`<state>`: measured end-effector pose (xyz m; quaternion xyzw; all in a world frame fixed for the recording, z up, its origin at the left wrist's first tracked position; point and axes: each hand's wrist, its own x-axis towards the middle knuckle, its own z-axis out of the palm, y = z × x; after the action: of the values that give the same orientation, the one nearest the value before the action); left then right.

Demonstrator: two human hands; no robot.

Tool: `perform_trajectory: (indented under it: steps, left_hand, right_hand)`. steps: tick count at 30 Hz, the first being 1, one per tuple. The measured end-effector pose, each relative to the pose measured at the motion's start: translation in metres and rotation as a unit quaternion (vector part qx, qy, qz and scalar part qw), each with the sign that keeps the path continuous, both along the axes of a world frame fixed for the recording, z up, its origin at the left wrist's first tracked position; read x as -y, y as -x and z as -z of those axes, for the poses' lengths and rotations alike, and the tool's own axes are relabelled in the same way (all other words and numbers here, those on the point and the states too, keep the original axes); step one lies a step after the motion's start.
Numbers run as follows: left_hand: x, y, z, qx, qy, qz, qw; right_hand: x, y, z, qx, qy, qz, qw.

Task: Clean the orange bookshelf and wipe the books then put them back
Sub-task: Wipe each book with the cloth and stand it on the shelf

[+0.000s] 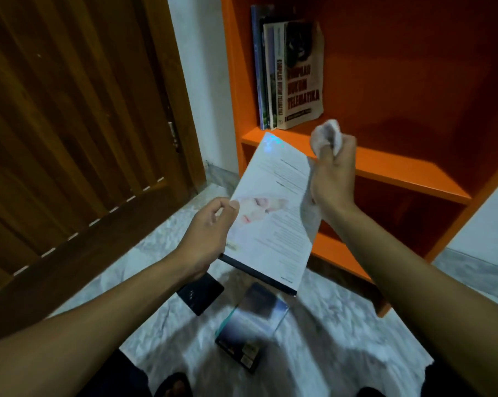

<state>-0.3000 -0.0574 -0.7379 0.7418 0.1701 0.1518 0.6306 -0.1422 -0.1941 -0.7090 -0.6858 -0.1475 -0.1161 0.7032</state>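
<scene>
I hold a white-covered book [273,213] tilted in front of the orange bookshelf [385,170]. My left hand [207,233] grips its left edge, thumb on the cover. My right hand [333,173] is closed around a crumpled white cloth [325,136] at the book's upper right edge. Several books [287,73] stand upright at the left end of the upper shelf, the nearest with a dark cover and large lettering. On the floor below lie a blue-covered book [250,325] and a small dark book [200,295].
A brown wooden door [70,133] fills the left side. White wall shows between door and shelf. The floor [328,333] is pale marble-patterned tile. The shelf's lower compartment [399,224] holds nothing visible. My feet show at the bottom edge.
</scene>
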Motion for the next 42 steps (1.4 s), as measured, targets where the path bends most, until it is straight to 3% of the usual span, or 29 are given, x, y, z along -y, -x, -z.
perform_trajectory:
  steps: [2, 5, 12, 21, 25, 28, 30, 34, 38, 40, 42]
  left_hand:
    - [0.012, -0.003, 0.002, -0.005, -0.02, 0.03, 0.999]
    - [0.022, -0.008, 0.011, -0.007, 0.004, 0.037, 0.999]
    - [0.016, -0.023, 0.025, -0.041, 0.124, -0.082, 0.988]
    - [-0.015, -0.026, 0.013, -0.013, 0.277, -0.191, 0.942]
    - [-0.025, -0.021, 0.006, 0.0, 0.263, -0.209, 0.942]
    - [-0.032, -0.018, 0.001, 0.006, 0.255, -0.225, 0.941]
    - [-0.037, -0.017, -0.003, 0.011, 0.261, -0.223, 0.939]
    - [-0.046, -0.01, -0.006, 0.024, 0.241, -0.221, 0.945]
    - [-0.048, -0.004, -0.009, 0.03, 0.225, -0.203, 0.953]
    - [-0.045, -0.003, -0.009, 0.028, 0.222, -0.187, 0.956]
    - [-0.04, -0.003, -0.009, 0.019, 0.213, -0.165, 0.963]
  right_hand:
    - [-0.007, 0.0, 0.008, 0.081, 0.109, -0.038, 0.99]
    - [-0.01, 0.013, 0.023, 0.154, 0.195, -0.116, 0.962]
    - [-0.009, 0.065, 0.052, 0.164, 0.27, -0.232, 0.92]
    - [0.0, 0.099, 0.06, 0.159, 0.248, -0.366, 0.882]
    - [0.005, 0.105, 0.059, 0.138, 0.193, -0.406, 0.882]
    - [0.01, 0.096, 0.067, 0.092, 0.204, -0.411, 0.884]
    - [0.012, 0.082, 0.074, 0.034, 0.228, -0.39, 0.892]
    - [0.022, 0.058, 0.079, -0.111, 0.325, -0.346, 0.873]
    - [0.025, 0.047, 0.074, -0.292, 0.127, -0.349, 0.882]
    - [0.024, 0.048, 0.063, -0.291, 0.061, -0.381, 0.875]
    - [0.023, 0.053, 0.054, -0.264, 0.058, -0.388, 0.881]
